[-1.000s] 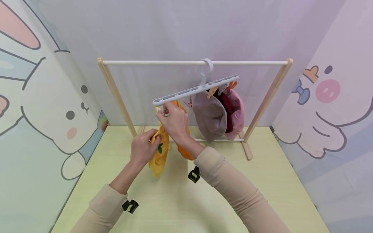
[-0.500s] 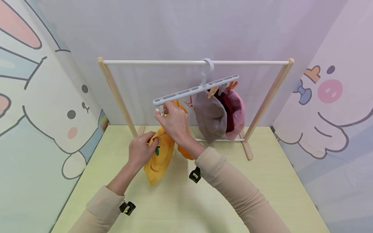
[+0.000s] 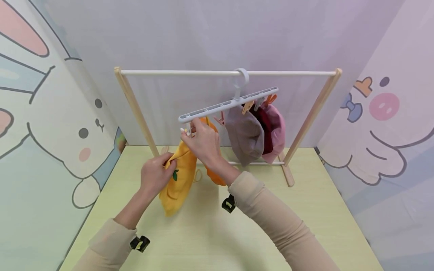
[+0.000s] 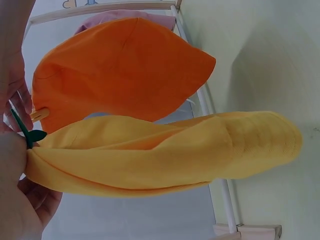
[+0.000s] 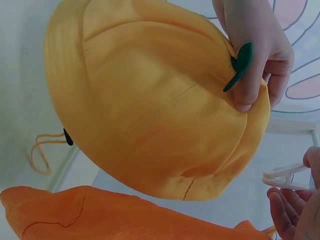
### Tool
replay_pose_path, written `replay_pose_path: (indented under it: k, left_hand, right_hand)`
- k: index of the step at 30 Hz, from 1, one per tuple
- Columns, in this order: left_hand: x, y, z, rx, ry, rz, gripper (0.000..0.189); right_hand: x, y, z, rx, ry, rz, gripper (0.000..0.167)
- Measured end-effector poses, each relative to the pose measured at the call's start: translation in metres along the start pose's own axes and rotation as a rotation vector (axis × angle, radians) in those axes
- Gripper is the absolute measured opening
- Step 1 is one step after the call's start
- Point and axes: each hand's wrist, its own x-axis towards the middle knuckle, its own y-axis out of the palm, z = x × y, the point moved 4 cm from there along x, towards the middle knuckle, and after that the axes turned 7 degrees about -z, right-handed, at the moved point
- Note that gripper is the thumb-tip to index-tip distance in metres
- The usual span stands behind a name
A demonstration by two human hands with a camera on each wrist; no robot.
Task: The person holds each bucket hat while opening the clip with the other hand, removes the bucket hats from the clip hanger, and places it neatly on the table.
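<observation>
My left hand pinches a yellow bucket hat by its crown, beside a green leaf. The hat hangs below the left end of a pale grey clip hanger. Up at that end my right hand squeezes a white clothespin between thumb and fingers. In the right wrist view the clothespin stands apart from the yellow fabric. Just behind, an orange hat hangs from an orange-yellow clip, partly covered by my right hand in the head view.
The hanger hooks over the white rod of a wooden rack and tilts down leftward. Grey, dark red and pink hats hang at its right half. A pink clip holds nothing. Below is a light tabletop.
My left hand has moved left and slightly down, carrying the yellow hat away from the white clothespin and the hanger's end. My right hand has stayed at the clothespin.
</observation>
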Motion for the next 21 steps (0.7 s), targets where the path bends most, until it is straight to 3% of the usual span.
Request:
replay_pose_path:
  k: [21]
  left_hand:
    - [-0.008, -0.026, 0.029, 0.080, -0.014, 0.029, 0.004]
  right_hand:
    - [0.000, 0.001, -0.001, -0.013, -0.028, 0.003, 0.024]
